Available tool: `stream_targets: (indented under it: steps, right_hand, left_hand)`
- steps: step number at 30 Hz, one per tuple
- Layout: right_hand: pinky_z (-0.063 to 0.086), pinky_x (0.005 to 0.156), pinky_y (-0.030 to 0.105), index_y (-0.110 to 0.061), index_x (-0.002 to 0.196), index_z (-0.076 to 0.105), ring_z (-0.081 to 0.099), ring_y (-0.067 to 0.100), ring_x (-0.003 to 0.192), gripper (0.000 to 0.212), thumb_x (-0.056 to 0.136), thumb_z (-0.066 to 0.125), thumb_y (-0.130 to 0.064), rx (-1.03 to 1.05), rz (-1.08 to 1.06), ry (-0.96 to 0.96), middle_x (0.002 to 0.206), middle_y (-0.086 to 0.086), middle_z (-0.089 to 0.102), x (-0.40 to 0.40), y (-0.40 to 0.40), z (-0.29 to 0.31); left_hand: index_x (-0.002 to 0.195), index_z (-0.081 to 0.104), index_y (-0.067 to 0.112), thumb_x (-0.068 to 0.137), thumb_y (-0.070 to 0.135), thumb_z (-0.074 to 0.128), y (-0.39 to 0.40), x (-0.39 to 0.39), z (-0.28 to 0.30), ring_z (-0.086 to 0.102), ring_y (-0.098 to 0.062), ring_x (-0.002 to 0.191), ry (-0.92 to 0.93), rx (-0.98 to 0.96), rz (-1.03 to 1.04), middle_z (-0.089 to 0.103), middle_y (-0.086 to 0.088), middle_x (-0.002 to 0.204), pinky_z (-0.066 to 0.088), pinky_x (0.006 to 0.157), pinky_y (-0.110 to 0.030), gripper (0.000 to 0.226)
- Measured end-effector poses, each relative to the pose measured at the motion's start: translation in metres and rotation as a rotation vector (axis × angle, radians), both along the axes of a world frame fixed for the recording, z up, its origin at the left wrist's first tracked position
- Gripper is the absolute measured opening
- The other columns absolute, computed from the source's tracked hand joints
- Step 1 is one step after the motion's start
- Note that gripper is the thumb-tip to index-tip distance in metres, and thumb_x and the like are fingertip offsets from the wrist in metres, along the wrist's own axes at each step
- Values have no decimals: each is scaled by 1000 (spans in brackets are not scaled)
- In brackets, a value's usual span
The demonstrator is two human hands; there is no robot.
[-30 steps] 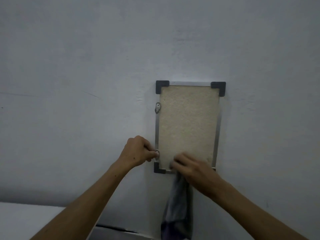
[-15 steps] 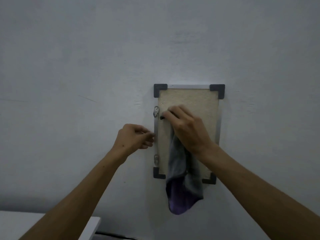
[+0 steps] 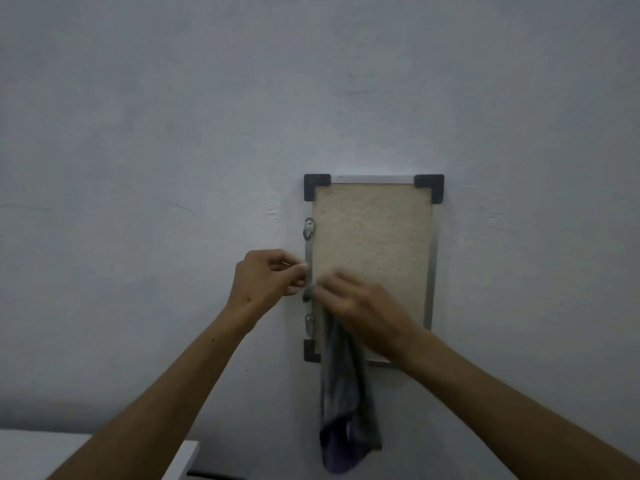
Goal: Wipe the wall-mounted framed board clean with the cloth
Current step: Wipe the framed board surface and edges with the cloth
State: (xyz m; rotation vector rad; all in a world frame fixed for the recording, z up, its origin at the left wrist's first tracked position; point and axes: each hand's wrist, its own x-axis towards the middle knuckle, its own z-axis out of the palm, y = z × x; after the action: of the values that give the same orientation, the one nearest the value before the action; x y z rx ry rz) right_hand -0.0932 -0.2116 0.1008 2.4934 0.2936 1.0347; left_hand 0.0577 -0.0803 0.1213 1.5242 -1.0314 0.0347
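Cloth (image 3: 341,393) hangs from my right hand (image 3: 360,306), which presses a bunched fold of it flat against the lower left of the framed board (image 3: 374,244) on the wall (image 3: 173,133); the loose tail drops past the bottom edge, grey above and purple at the tip. That hand is blurred, fingers curled over the fabric. My left hand (image 3: 266,278) sits just beside the left rail, fingertips pinched narrow on the metal edge between the two hanger clips (image 3: 309,228), bracing it. The cloth looks soft and limp, light enough to flop wherever I drag it, so I reckon the grip belongs on the wadded part under my palm, not the dangling end. The board's face looks rough and fibrous, likely to snag rather than slide; the thin frame seems light and could shift on its hangers, so holding the rail makes sense. A pale desk (image 3: 86,455) corner shows at lower left.
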Motion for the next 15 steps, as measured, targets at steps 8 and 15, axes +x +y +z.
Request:
stream_targets:
  steps: [8, 15]
  right_hand:
    - [58, 74, 32, -10, 123, 61, 58, 20, 102, 28, 95, 60, -14, 50, -48, -152, 118, 8, 61, 11, -5, 31]
    - [60, 70, 32, -16, 118, 62, 59, 18, 102, 35, 84, 71, -18, 6, -45, 222, 118, 3, 62, -22, -10, -67]
  left_hand:
    - [95, 78, 12, 86, 21, 76, -2, 4, 3, 76, -13, 75, -31, 46, 22, 78, -3, 82, 63, 69, -26, 13]
    - [90, 77, 12, 87, 19, 76, -4, -5, -3, 74, -8, 64, -191, 3, 158, 76, -3, 74, 62, 62, -24, 8]
